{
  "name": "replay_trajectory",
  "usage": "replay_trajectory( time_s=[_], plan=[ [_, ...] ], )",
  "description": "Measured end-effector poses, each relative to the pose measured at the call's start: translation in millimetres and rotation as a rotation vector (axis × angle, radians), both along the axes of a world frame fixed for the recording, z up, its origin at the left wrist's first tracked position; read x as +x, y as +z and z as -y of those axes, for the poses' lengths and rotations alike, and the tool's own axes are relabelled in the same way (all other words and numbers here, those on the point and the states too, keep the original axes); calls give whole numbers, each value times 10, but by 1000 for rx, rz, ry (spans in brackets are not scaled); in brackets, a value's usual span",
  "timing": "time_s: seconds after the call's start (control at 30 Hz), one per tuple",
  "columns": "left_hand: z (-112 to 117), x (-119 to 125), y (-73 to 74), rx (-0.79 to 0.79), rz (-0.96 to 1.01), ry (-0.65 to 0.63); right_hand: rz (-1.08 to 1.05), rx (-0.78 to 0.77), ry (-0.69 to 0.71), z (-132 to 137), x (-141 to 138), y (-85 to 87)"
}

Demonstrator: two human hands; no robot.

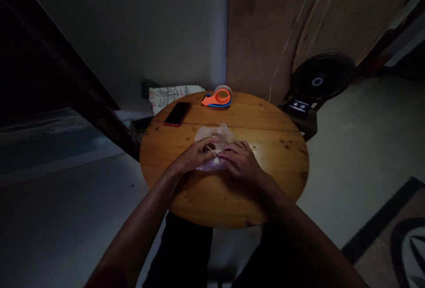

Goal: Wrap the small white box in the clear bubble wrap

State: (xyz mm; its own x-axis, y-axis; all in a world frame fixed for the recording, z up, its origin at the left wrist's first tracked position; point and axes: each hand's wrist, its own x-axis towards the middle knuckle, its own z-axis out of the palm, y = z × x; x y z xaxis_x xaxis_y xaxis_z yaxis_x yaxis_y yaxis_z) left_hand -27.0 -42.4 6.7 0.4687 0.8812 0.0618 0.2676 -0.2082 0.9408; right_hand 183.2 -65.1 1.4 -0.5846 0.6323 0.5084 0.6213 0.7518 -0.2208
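Note:
Clear plastic wrap, perhaps bubble wrap (212,132), lies crumpled on the round wooden table (279,146) in front of me. My left hand (199,153) is at its left side, thumb and fingers curled in a pinch on the plastic. From the right, my right hand (241,157) presses its bent fingers together on the same plastic, and the two sets of fingertips nearly meet. Whatever is inside the wrap, if anything, is too dim and covered to make out.
An orange and blue tape dispenser (217,97) stands at the table's far edge. Left of it lies a phone (178,113) with a red edge. A printed sack (172,94) is behind the table, and a dark fan (318,78) stands to the right.

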Motion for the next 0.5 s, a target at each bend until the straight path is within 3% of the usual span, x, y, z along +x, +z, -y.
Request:
replay_trajectory(
  time_s=[0.23,0.5],
  plan=[
    [-55,-306,161,-17,-221,13,62,16,4,11,-3,15],
    [-34,-243,24,-68,-297,66,155,95,-20,20,-38,41]
  ],
)
